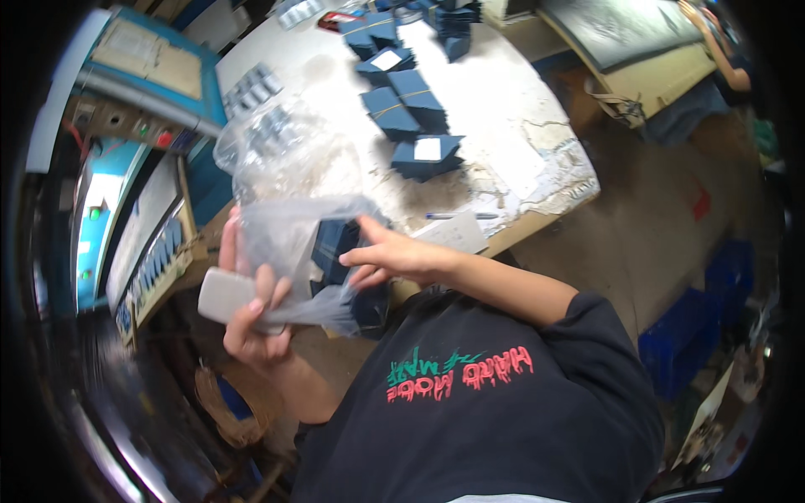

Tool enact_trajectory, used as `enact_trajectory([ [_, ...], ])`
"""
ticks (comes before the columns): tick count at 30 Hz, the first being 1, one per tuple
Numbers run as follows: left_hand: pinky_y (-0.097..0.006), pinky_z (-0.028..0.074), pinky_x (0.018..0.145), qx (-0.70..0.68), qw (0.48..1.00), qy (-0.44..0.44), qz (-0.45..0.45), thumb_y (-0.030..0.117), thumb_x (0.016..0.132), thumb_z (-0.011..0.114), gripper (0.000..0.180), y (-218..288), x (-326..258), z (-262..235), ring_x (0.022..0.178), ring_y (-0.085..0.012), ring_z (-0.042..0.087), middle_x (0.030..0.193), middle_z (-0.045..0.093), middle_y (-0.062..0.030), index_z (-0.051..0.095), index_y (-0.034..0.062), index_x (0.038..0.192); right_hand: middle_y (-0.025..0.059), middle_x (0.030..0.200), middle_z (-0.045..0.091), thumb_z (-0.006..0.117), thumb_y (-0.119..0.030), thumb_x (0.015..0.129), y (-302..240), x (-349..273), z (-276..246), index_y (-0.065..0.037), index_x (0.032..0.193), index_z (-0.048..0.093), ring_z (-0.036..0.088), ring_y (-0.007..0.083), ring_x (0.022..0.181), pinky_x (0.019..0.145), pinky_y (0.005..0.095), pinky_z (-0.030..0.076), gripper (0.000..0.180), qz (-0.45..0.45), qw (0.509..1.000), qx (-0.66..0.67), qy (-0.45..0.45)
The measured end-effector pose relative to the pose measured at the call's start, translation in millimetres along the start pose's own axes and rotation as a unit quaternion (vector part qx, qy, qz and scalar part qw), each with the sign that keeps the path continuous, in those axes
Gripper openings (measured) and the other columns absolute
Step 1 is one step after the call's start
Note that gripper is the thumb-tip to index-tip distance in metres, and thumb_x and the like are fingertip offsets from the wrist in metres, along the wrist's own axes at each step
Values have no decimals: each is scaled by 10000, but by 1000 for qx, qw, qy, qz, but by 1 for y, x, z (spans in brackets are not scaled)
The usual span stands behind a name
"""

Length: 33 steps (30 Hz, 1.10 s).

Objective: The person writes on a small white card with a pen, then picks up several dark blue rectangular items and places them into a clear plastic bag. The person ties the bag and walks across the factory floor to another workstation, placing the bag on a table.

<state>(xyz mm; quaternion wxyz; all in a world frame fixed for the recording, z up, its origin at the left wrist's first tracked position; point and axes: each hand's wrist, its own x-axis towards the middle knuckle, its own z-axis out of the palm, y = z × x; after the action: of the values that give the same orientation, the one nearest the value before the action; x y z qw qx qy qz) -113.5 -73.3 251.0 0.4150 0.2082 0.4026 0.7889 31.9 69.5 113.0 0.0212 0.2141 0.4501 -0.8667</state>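
Observation:
A clear plastic bag (285,226) hangs between my two hands, with dark blue pieces (334,243) showing inside it. My left hand (258,331) is closed round the bag's near left side. A pale, flat slab with rounded corners (225,295) lies against that same hand; its kind is unclear. My right hand (398,251) reaches over from the right with fingers apart, touching the bag and the blue pieces at its mouth. Part of the bag's contents is hidden by the cloudy film and my fingers.
Several bundles of dark blue pieces (407,101) stand on the worn white table (323,84), some banded or labelled. Another plastic bag (272,142) and grey pieces (251,90) lie left. A pen (461,215) rests near the edge. Another person's arm (725,59) is far right.

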Motion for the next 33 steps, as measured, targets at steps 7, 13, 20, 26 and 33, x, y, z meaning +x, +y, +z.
enact_trajectory([
  [7, -228, 423, 694, -128, 991, -41, -6, -68, 674, 542, 1102, -14, 4, -20, 673, -80, 439, 1795, 105, -100, 93, -55, 1680, 170, 1276, 558, 820, -123, 800, 19, -15, 15, -80, 1383, 609, 583, 359, 1205, 1008, 463, 509, 621, -353, 767, -533, 54],
  [13, -230, 416, 686, -129, 991, -35, 10, -51, 672, 539, 1098, -11, 10, -24, 674, -81, 441, 1793, 109, -107, 103, -57, 1679, 69, 1233, 636, 896, -289, 731, 29, -5, 8, -128, 1185, 724, 561, 290, 1239, 959, 435, 514, 511, -246, 625, -713, -202],
  [20, -244, 409, 690, -32, 998, 15, 52, -21, 682, 519, 1072, 10, 9, -51, 705, -96, 412, 1787, 132, -127, 112, -79, 1672, 118, 1114, 726, 903, -373, 740, 23, 14, -14, -52, 1217, 733, 647, 317, 1133, 958, 443, 557, 600, -170, 716, -630, -250],
  [26, -220, 405, 681, 35, 997, 67, 27, 28, 661, 544, 1077, 11, 6, -60, 692, -84, 409, 1763, 194, -150, 163, -94, 1661, 188, 990, 789, 890, -378, 810, -21, -4, -47, 4, 1176, 766, 771, 273, 878, 800, 356, 603, 543, -189, 886, -407, -112],
  [33, -192, 394, 674, 146, 989, -4, 19, 82, 648, 580, 1103, 6, 16, -27, 694, -66, 427, 1760, 206, -163, 172, -104, 1656, 223, 1161, 748, 668, -518, 1022, -29, 15, -3, 3, 1362, 639, 734, 314, 1068, 930, 396, 567, 623, -196, 944, -267, -10],
])
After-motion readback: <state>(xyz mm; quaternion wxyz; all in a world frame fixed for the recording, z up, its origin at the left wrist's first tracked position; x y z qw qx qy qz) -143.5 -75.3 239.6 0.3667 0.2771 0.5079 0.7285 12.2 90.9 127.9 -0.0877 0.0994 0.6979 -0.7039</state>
